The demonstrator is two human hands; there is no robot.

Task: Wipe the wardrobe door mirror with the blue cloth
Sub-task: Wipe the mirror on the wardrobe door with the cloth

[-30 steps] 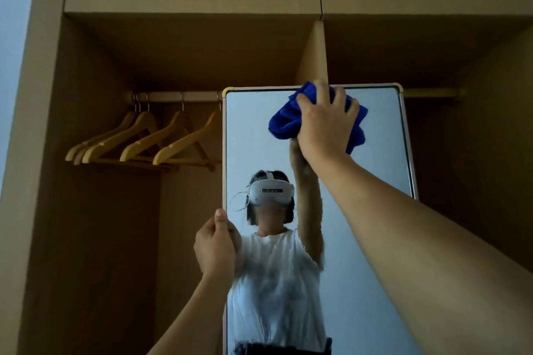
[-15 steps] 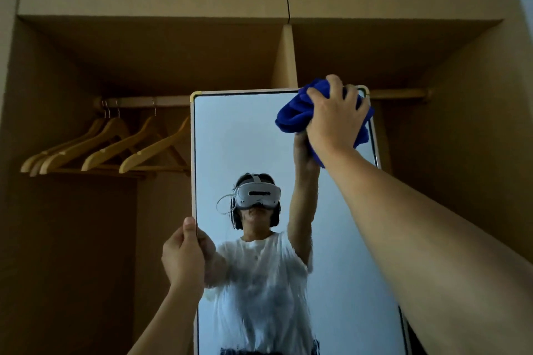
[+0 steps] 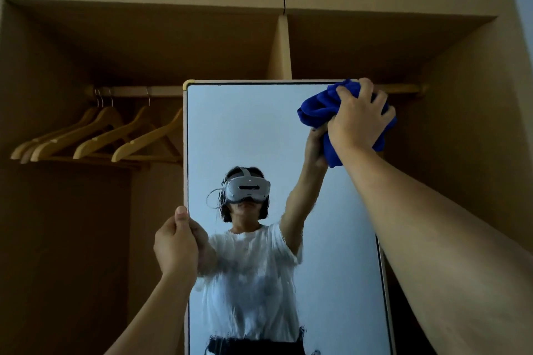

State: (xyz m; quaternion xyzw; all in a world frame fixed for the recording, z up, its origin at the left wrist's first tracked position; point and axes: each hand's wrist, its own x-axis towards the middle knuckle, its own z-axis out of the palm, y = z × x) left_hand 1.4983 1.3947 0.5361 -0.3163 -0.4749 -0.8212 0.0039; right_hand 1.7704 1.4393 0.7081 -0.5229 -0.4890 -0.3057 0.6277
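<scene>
A tall framed mirror (image 3: 245, 135) stands upright in front of an open wooden wardrobe. My right hand (image 3: 359, 121) grips a bunched blue cloth (image 3: 317, 108) and presses it against the glass at the mirror's top right corner. My left hand (image 3: 176, 245) grips the mirror's left edge about halfway down, thumb on the front of the frame. The glass reflects a person in a white shirt wearing a headset. Streaky smears show on the lower part of the glass.
Several wooden hangers (image 3: 98, 138) hang on a rail (image 3: 129, 91) in the wardrobe's left bay. A vertical divider (image 3: 281, 49) splits the upper shelf behind the mirror. The right bay (image 3: 461, 153) is dark.
My right hand has slid the blue cloth rightward along the top of the glass to the top right corner. My left hand keeps its grip on the left edge.
</scene>
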